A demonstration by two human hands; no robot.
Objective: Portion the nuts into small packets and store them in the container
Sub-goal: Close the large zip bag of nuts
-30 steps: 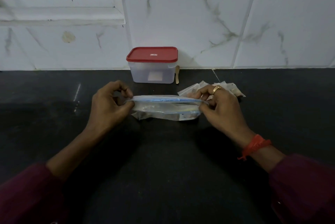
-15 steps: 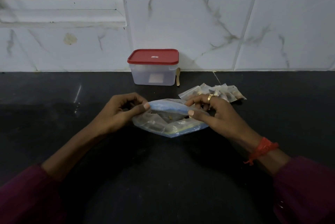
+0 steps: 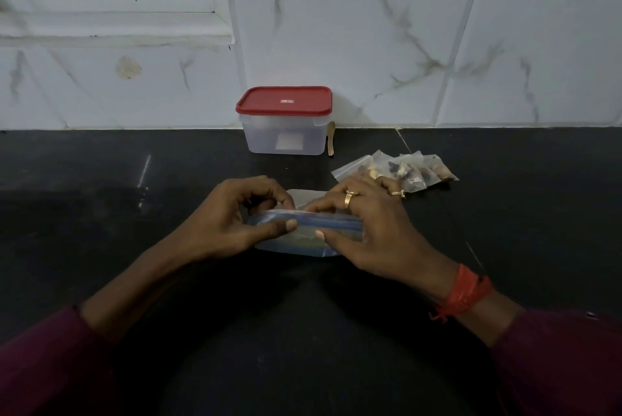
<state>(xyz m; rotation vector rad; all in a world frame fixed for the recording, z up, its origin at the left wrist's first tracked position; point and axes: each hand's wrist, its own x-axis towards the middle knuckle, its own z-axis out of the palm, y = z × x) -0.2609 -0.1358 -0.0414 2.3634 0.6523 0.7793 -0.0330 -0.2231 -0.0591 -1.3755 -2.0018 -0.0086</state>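
Head view (the only one, and a dim one): both hands meet low over the black worktop (image 3: 134, 281), holding a clear zip bag (image 3: 289, 245) with a blue seal strip along its top edge. The left hand (image 3: 235, 224) grips the strip's left end, its fingers (image 3: 286, 225) curled, with the thumb in front and the others behind, pinching the plastic. The right hand (image 3: 367, 230) lies over the right half of the bag, its fingers curved across the top and the thumb pressed to the front face. It too pinches the strip. Whether the seal is being pressed closed or pulled apart I cannot tell, and what the bag contains is too murky to make out.

Just beyond the right hand, a row of small packets (image 3: 420, 170) lies flat on the worktop, overlapping one another, each showing dark or pale nuts inside. So a good part of the portioning looks done. The container (image 3: 284, 139) stands well back against the tiled wall (image 3: 370, 28), with its red lid (image 3: 284, 101) on. Through its cloudy side only a pale patch shows (perhaps a label), and no packets can be seen inside. A small wooden spoon (image 3: 331, 139) leans beside it.

Storing appears not yet begun. The lid has to come off, the packets go in, and the lid goes back on. The big bag is probably dealt with first.
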